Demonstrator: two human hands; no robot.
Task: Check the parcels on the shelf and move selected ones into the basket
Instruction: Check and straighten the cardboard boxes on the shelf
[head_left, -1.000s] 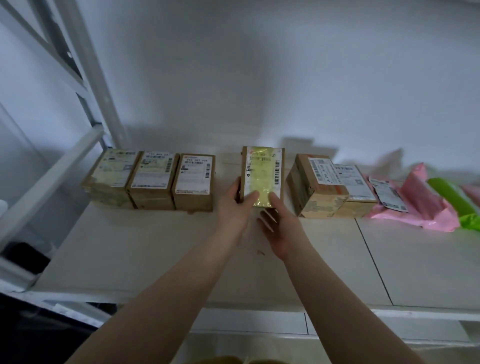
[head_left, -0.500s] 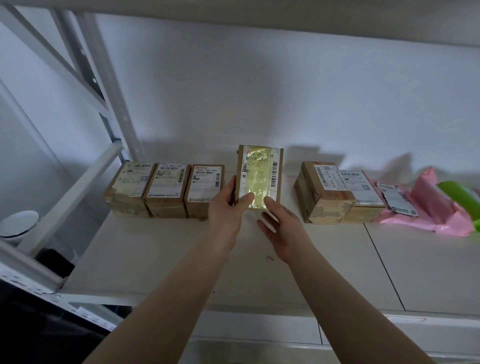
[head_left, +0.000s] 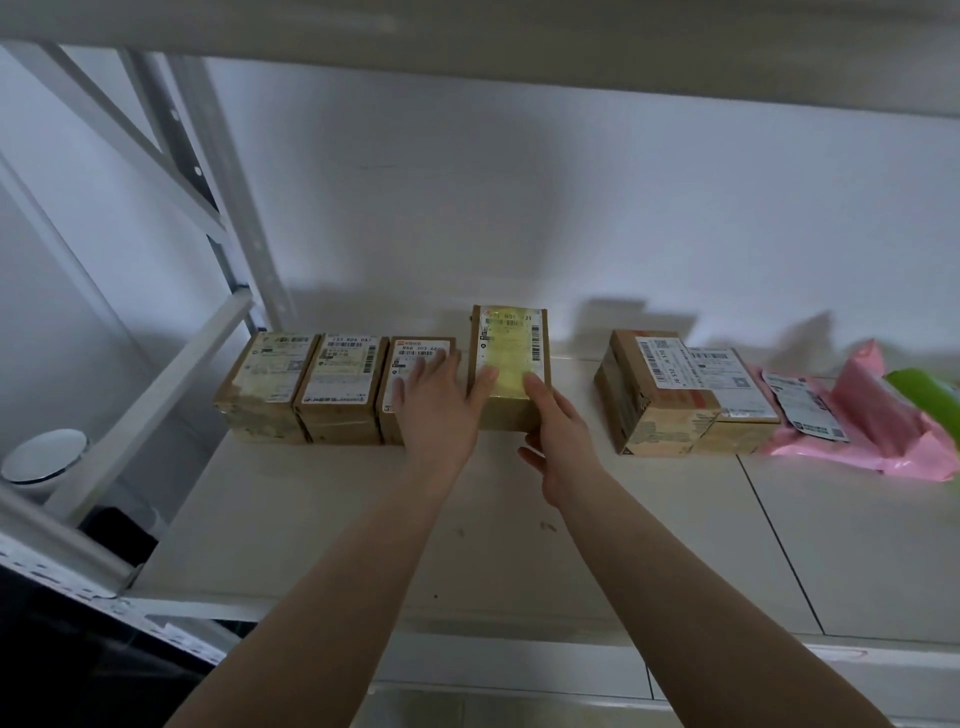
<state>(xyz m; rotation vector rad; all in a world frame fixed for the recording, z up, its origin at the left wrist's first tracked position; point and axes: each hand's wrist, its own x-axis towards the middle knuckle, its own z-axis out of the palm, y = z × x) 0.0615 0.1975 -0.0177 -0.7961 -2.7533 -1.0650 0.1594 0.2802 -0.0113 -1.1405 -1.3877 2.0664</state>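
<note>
A brown parcel (head_left: 511, 358) with a white label under yellowish tape lies on the white shelf (head_left: 519, 545), right beside a row of three labelled boxes (head_left: 337, 384). My left hand (head_left: 434, 415) rests flat with spread fingers on the row's rightmost box, and its thumb touches the parcel's left side. My right hand (head_left: 561, 447) holds the parcel's near right corner, thumb on top and fingers below its front face. No basket is in view.
Two more brown boxes (head_left: 675, 395) sit to the right, then pink mailer bags (head_left: 872, 421) and a green one (head_left: 930, 395). White shelf uprights (head_left: 228, 218) stand at the left and an upper shelf (head_left: 519, 31) hangs overhead. A round white object (head_left: 44, 457) lies at the lower left.
The parcel went from being held up and tilted to lying on the shelf next to the three boxes. My left hand slid off it onto the neighbouring box.
</note>
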